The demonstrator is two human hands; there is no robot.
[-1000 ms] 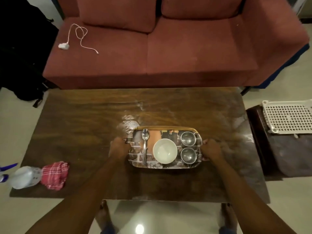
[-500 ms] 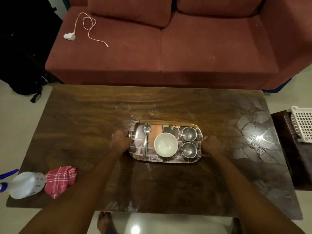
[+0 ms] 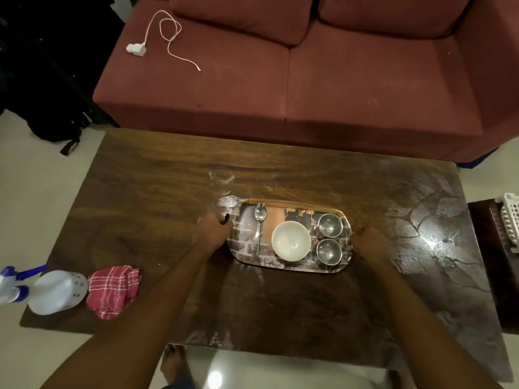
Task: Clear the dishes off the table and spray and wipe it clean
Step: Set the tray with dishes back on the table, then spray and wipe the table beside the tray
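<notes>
A patterned tray sits mid-table on the dark wooden table. It carries a spoon, a white bowl and two steel cups. My left hand grips the tray's left edge, and my right hand grips its right edge. A white spray bottle with a blue nozzle lies at the table's near left corner, beside a red checked cloth.
A red sofa stands just behind the table, with a white charger and cable on its seat. A dark stool bearing a white plastic basket is at the right. A black bag lies on the floor, left.
The view has shifted left and down, so the table and tray sit further right in frame. Both hands stay on the tray's edges.
</notes>
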